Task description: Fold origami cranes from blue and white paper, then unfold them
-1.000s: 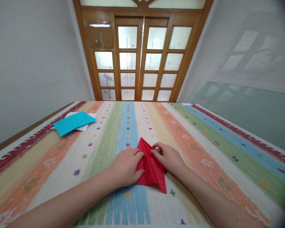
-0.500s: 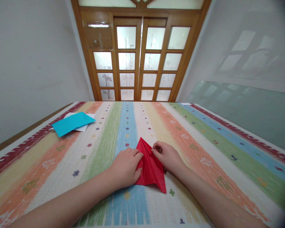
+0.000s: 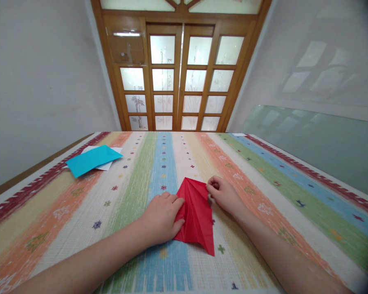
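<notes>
A creased sheet of red origami paper [image 3: 196,216] lies partly folded on the table, its pleats fanning down from a peak at the top. My left hand [image 3: 164,214] grips its left side, with the thumb and curled fingers over the edge. Part of the paper under that hand is hidden. At the upper right corner, my right hand [image 3: 222,194] pinches the paper between thumb and forefinger, and the other fingers are curled in. That corner is pulled out to the right, and the lower right edge stands slightly off the cloth.
A striped tablecloth [image 3: 141,188] covers the table. At the far left, a blue sheet of paper [image 3: 93,160] lies on top of white paper [image 3: 106,166]. Beyond the far edge stand wooden doors with glass panes [image 3: 184,77]. A pale glass panel [image 3: 313,143] leans along the right wall.
My right hand has moved right and slightly up, drawing the paper's upper right corner outward, so the sheet is spread wider. My left hand has stayed almost still.
</notes>
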A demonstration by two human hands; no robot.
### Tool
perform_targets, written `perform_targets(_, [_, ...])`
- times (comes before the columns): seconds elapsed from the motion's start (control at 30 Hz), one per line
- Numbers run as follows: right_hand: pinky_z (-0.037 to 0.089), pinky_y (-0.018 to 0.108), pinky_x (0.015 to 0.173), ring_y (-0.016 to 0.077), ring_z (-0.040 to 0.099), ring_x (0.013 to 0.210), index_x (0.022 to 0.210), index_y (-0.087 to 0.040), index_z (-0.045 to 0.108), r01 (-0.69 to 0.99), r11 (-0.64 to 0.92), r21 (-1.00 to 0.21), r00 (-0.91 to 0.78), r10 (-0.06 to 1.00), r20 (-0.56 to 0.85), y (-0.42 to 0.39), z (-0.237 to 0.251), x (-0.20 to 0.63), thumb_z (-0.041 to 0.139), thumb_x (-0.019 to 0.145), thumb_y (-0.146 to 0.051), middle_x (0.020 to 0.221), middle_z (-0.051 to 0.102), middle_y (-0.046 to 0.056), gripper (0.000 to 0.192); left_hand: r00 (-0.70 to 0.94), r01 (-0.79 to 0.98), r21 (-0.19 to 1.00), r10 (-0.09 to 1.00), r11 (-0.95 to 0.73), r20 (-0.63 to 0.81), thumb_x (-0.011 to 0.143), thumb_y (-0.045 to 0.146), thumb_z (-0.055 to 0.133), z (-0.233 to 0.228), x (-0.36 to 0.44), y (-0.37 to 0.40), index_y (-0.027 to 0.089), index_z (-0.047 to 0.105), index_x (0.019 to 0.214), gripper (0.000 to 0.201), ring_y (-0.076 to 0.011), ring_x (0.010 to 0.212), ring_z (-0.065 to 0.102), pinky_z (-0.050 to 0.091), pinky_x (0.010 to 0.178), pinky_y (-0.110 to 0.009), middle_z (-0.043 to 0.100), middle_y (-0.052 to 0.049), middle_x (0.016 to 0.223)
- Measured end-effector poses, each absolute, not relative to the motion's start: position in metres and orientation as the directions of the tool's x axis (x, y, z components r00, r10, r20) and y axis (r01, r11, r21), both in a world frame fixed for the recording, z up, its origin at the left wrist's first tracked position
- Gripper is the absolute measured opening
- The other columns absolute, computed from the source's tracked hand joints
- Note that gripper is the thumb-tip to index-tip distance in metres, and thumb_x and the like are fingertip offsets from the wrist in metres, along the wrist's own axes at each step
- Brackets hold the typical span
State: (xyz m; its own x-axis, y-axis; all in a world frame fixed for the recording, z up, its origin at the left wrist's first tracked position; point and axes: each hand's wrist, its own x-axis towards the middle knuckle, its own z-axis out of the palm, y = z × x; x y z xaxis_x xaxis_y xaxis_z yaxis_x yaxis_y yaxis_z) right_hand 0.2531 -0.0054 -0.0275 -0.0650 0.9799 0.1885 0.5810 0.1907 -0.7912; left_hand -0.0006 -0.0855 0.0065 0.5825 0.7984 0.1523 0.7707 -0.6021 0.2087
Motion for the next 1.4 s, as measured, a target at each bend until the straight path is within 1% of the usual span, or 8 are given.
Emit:
perform_targets(0.17, [0.041, 0.024, 0.05, 0.0166, 0.062, 0.052, 0.079, -0.022, 0.055, 0.487, 0.13, -0.864, -0.022, 0.99, 0.137, 0.0, -0.032, 0.257, 0.055, 0.083, -0.033, 0.057, 0.062, -0.002, 0.012, 0.576, 0.772, 0.223, 0.803, -0.595, 0.152, 0.087, 0.031, 0.061, 0.008, -0.001, -0.085, 0.019, 0.059, 0.125, 0.04, -0.0334, 0.107, 0.059, 0.046, 0.095, -0.048, 0.068, -0.013, 0.113])
perform_targets(0.37, [0.032, 0.021, 0.041, 0.0115, 0.05, 0.043, 0.08, -0.021, 0.055, 0.409, 0.076, -0.909, 0.059, 0.992, 0.11, 0.003, -0.033, 0.26, 0.055, 0.085, -0.037, 0.055, 0.055, -0.004, 0.017, 0.585, 0.776, 0.193, 0.8, -0.6, 0.136, 0.086, 0.022, 0.056, 0.009, 0.001, -0.084, 0.017, 0.06, 0.124, 0.039, -0.0327, 0.098, 0.062, 0.049, 0.086, -0.045, 0.071, -0.013, 0.101])
perform_targets(0.57, [0.03, 0.019, 0.04, 0.0096, 0.047, 0.043, 0.08, -0.021, 0.054, 0.362, 0.073, -0.929, 0.044, 0.995, 0.095, -0.003, -0.03, 0.255, 0.058, 0.084, -0.038, 0.055, 0.053, -0.006, 0.018, 0.486, 0.837, 0.2, 0.859, -0.51, 0.158, 0.087, 0.02, 0.048, 0.003, 0.0, -0.081, 0.015, 0.051, 0.141, 0.054, -0.0312, 0.085, 0.067, 0.051, 0.075, -0.041, 0.07, -0.016, 0.095])
perform_targets(0.93, [0.029, 0.018, 0.035, 0.0165, 0.065, 0.05, 0.084, -0.024, 0.049, 0.305, 0.03, -0.952, -0.014, 1.0, 0.027, -0.008, -0.025, 0.248, 0.057, 0.083, -0.039, 0.055, 0.062, -0.004, 0.017, 0.214, 0.729, 0.631, 0.964, -0.265, 0.158, 0.088, 0.017, 0.051, -0.004, -0.024, -0.04, 0.021, 0.057, 0.132, 0.044, -0.0206, 0.081, 0.068, 0.047, 0.072, -0.028, 0.074, -0.006, 0.096])
perform_targets(1.03, [0.032, 0.019, 0.037, 0.0169, 0.066, 0.049, 0.084, -0.023, 0.048, 0.3, 0.038, -0.953, -0.036, 0.999, 0.028, -0.009, -0.023, 0.248, 0.056, 0.083, -0.038, 0.057, 0.066, -0.001, 0.016, 0.188, 0.775, 0.59, 0.974, -0.225, 0.125, 0.088, 0.019, 0.052, -0.008, -0.033, -0.033, 0.02, 0.056, 0.13, 0.042, -0.0204, 0.074, 0.067, 0.047, 0.069, -0.028, 0.072, -0.004, 0.085])
perform_targets(1.13, [0.04, 0.022, 0.042, 0.0169, 0.065, 0.046, 0.082, -0.024, 0.047, 0.295, 0.053, -0.954, -0.063, 0.997, 0.036, -0.01, -0.022, 0.248, 0.056, 0.083, -0.036, 0.055, 0.068, -0.001, 0.015, 0.181, 0.817, 0.526, 0.971, -0.237, 0.156, 0.084, 0.017, 0.058, -0.01, -0.036, -0.035, 0.018, 0.056, 0.133, 0.049, -0.025, 0.09, 0.067, 0.048, 0.081, -0.034, 0.072, -0.009, 0.097])
perform_targets(1.27, [0.047, 0.025, 0.049, 0.0182, 0.065, 0.047, 0.081, -0.024, 0.046, 0.285, 0.076, -0.955, -0.089, 0.995, 0.052, -0.01, -0.021, 0.248, 0.056, 0.082, -0.035, 0.053, 0.069, -0.001, 0.015, 0.369, 0.836, 0.281, 0.862, -0.47, 0.347, 0.081, 0.005, 0.056, -0.011, -0.033, -0.038, 0.019, 0.061, 0.128, 0.05, -0.0282, 0.122, 0.054, 0.042, 0.103, -0.042, 0.06, -0.013, 0.131])
perform_targets(1.4, [0.048, 0.026, 0.05, 0.018, 0.065, 0.047, 0.08, -0.024, 0.046, 0.29, 0.087, -0.953, -0.095, 0.994, 0.062, -0.01, -0.023, 0.248, 0.056, 0.083, -0.035, 0.053, 0.069, -0.001, 0.015, 0.561, 0.729, 0.221, 0.75, -0.648, 0.35, 0.089, 0.007, 0.05, -0.011, -0.03, -0.036, 0.022, 0.071, 0.106, 0.031, -0.0268, 0.119, 0.055, 0.042, 0.103, -0.044, 0.064, -0.01, 0.125])
